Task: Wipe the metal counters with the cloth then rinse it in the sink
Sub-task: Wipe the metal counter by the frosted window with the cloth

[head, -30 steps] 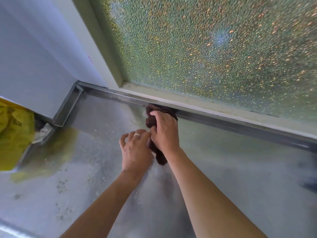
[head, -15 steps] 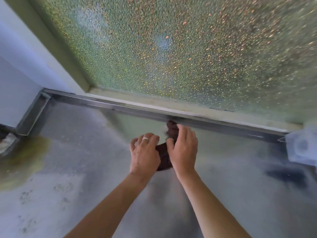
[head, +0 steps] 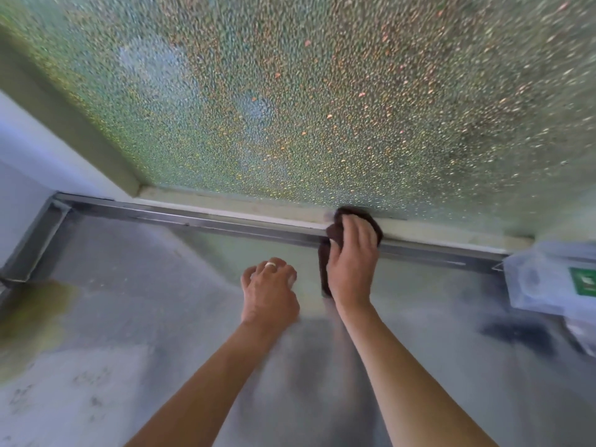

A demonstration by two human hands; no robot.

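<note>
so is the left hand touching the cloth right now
Apart. The head view shows bare counter between the left hand and the dark cloth, which only the right hand holds against the back ledge.

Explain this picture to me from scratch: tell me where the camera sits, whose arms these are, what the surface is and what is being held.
There is no machine here. The camera is worn on a person's head and looks forward and down, so the two bare arms reaching in from the bottom are that person's own.

The right hand grips a dark brown cloth and presses it where the raised back edge of the metal counter meets the sill below a pebbled glass window.

The left hand, which wears a ring, holds nothing; its fingers are loosely curled just above or on the counter.

On the counter: a yellowish stain at the left and a clear plastic container with a green label at the right. No sink is in view.
</note>
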